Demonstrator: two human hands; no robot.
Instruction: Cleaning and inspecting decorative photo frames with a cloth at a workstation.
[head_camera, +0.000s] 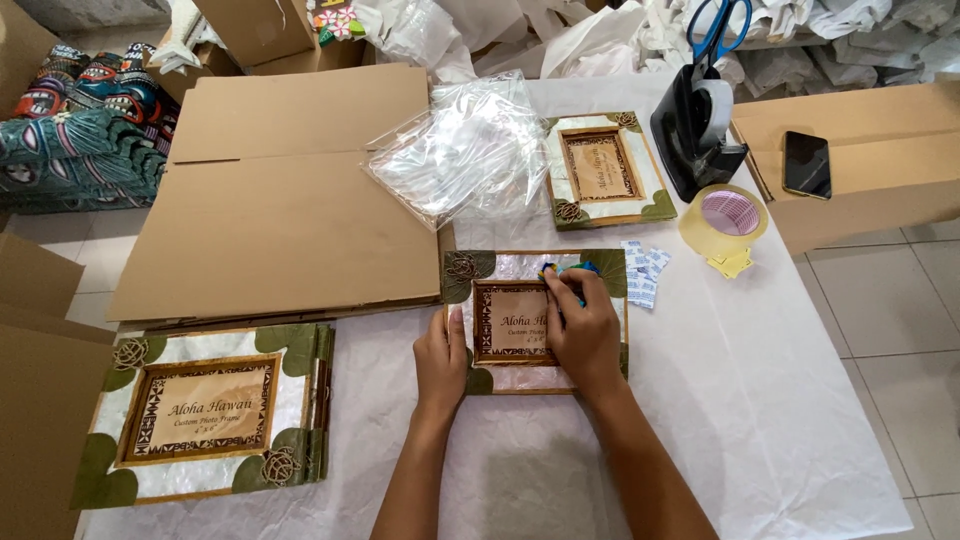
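Both hands on photo frame (535, 320) | left hand (441, 362) grips its edge | right hand (583, 330) presses blue cloth (565, 271) — frame beneath.

Dark phone screen (806, 164) on brown box (880, 160); clear plastic bags (462, 148) behind; white sachets (642, 272)

A table (760, 420) under a wrinkled white cloth (720, 380) fills the middle, standing on a floor of pale grey tiles (900, 300). Flat brown cardboard (290, 200) lies at its far left, crumpled white wrapping (620, 30) is heaped behind. Light is soft and even.
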